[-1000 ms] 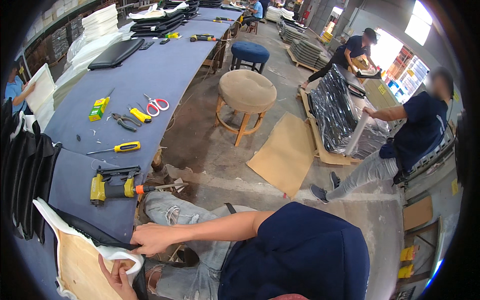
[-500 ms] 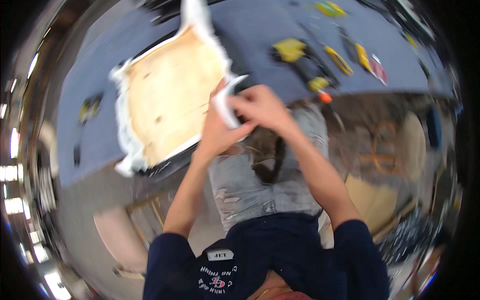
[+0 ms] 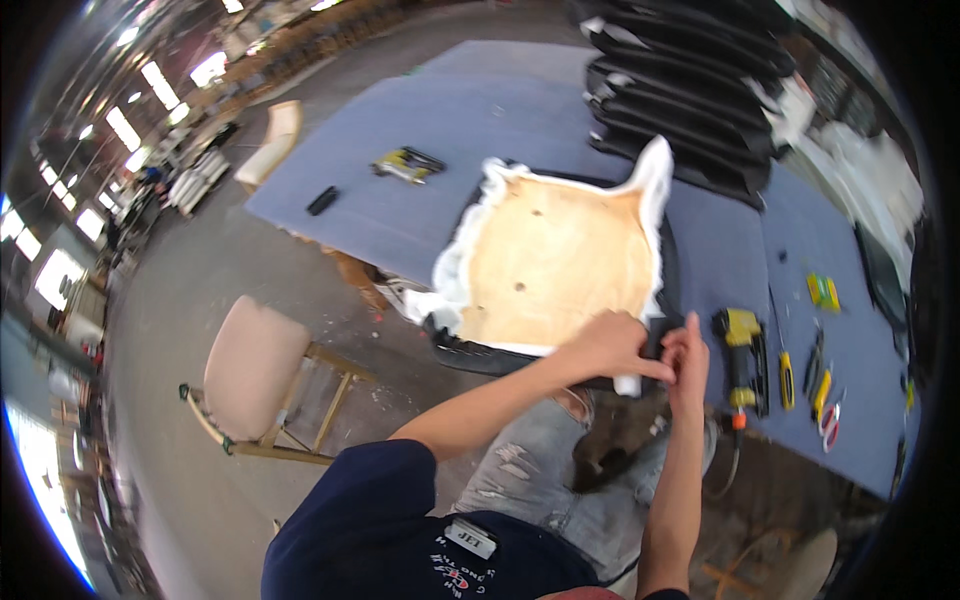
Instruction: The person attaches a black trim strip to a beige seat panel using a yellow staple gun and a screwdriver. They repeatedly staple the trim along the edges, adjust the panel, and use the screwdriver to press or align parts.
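Observation:
A seat pad lies underside up on the table, its bare wooden board framed by bunched white lining and a black cover. At its near right corner, my left hand closes over the cover's edge, thumb reaching toward the right hand. My right hand pinches the black cover from the other side, with its index finger raised. Black fabric shows between the two hands, and a bit of white lining pokes out below them. Their fingertips are partly hidden. A tall white lining flap stands up at the pad's far right corner.
Right of the pad lie a yellow-black staple gun with a hose, a yellow-handled screwdriver, pliers and scissors. Another staple gun lies far left. Black seat pads are stacked behind. A chair stands at left.
The view has swung left, so the table and pad appear farther right. Both hands stay at the near right corner; the white lining raised between them is now mostly out of sight below.

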The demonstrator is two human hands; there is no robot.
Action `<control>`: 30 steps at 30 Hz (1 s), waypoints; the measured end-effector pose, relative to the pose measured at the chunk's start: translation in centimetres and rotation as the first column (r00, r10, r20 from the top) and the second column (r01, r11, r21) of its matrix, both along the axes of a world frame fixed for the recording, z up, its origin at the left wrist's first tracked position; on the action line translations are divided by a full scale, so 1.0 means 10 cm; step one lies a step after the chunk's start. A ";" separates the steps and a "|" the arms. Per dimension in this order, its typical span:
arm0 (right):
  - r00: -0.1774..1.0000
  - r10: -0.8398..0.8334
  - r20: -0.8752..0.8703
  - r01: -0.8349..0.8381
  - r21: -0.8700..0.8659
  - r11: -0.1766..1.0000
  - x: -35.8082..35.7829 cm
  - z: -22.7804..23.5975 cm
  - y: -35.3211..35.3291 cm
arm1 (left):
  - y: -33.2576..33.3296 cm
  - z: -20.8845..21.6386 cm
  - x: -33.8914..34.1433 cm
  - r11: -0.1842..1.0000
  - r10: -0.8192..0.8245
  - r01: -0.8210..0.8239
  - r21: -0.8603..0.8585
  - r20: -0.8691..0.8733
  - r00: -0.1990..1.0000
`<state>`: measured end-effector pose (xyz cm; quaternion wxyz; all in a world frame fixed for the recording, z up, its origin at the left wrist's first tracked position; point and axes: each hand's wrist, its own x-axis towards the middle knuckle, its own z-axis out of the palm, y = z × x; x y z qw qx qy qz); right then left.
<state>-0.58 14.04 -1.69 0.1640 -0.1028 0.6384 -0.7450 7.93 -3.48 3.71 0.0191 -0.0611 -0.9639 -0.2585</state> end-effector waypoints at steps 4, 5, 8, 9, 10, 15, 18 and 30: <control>0.952 0.031 0.303 0.107 -0.427 0.898 0.14 -0.08 0.02 | 0.20 0.05 0.11 0.998 -0.039 0.046 0.042 -0.159 0.987; 0.916 -0.041 0.400 0.251 -0.489 0.835 0.26 0.08 -0.13 | 0.28 -0.07 0.10 0.993 -0.090 0.068 -0.092 -0.267 0.960; 0.909 -0.218 0.355 0.403 -0.615 0.678 0.57 0.04 -0.32 | 0.56 0.27 0.26 0.981 -0.189 0.170 -0.092 -0.281 0.941; 0.935 -0.163 0.314 0.353 -0.789 0.503 0.60 0.00 -0.44 | 0.57 0.36 0.35 0.983 -0.181 0.168 -0.070 -0.288 0.940; 0.962 -0.086 0.259 0.273 -0.916 0.293 0.68 -0.01 -0.57 | 0.56 0.46 0.43 0.986 -0.169 0.160 -0.056 -0.289 0.942; 0.981 0.091 -0.170 0.056 -0.199 -0.978 0.67 0.12 -1.30 | 0.23 0.60 0.39 0.966 -0.258 0.234 -0.108 -0.406 0.877; 0.953 0.171 0.251 0.212 -0.953 0.215 0.65 -0.33 -0.92 | -0.41 0.10 0.09 0.951 -0.302 0.306 -0.054 -0.383 0.873; 0.789 0.057 0.612 0.394 -0.575 0.717 0.90 -0.03 -0.61 | -0.69 -0.33 0.01 0.936 -0.246 0.306 0.174 -0.299 0.922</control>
